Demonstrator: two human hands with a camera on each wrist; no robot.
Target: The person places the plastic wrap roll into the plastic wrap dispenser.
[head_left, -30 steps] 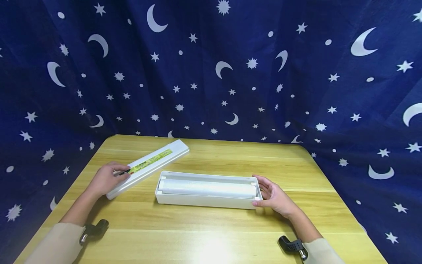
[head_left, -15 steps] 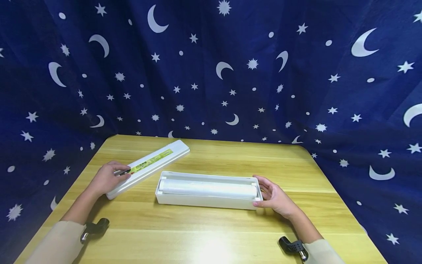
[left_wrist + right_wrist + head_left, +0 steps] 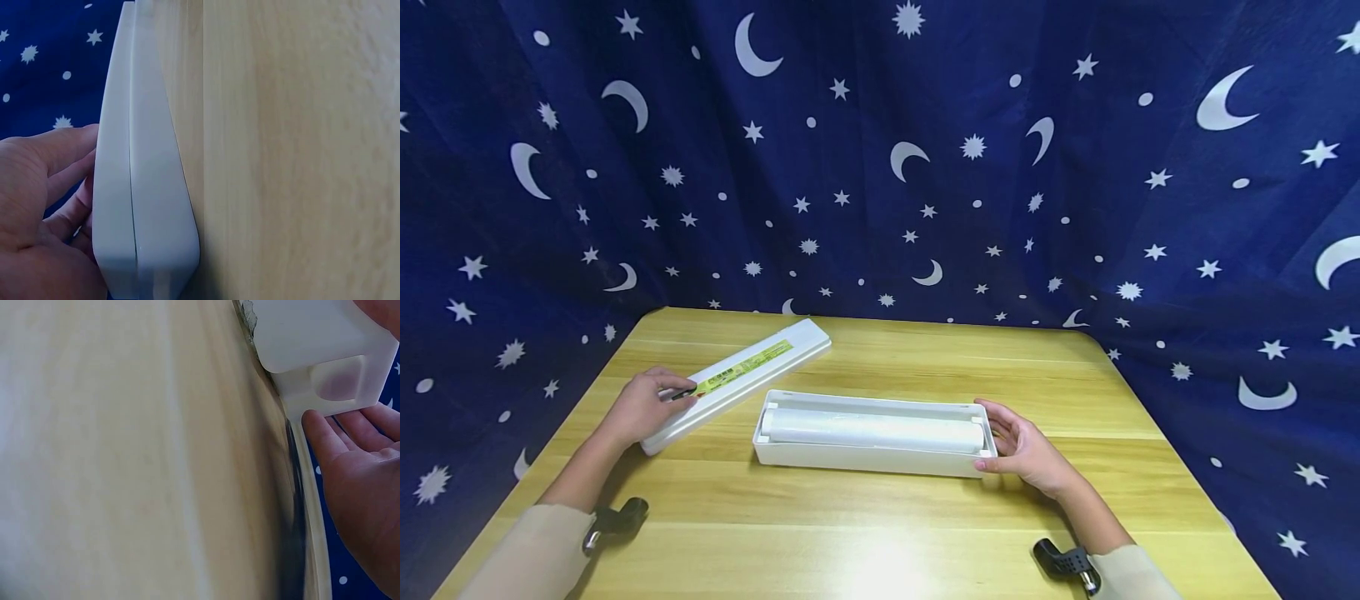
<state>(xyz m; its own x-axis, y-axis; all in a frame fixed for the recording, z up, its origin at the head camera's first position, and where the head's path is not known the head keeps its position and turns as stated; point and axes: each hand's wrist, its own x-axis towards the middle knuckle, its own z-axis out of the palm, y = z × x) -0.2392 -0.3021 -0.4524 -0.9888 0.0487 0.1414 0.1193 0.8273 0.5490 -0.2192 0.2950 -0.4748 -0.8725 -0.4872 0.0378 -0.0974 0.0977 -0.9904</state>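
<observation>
While our left hand (image 3: 643, 406) pinches a dark piece (image 3: 683, 392) on the lid (image 3: 737, 377), our right hand (image 3: 1028, 452) clasps the right end of the box (image 3: 865, 459) on the table (image 3: 775, 525); we should squeeze lightly, lest its walls bow.

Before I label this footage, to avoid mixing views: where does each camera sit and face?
Head: on the head, facing forward and down at the table; left hand, right hand and both sleeves show.
Left wrist: on that wrist, along the labelled white piece; part of the left hand shows at left.
Right wrist: on that wrist, facing one end of the white box; part of the right hand shows at right.
Head and right wrist share the box and right hand.
</observation>
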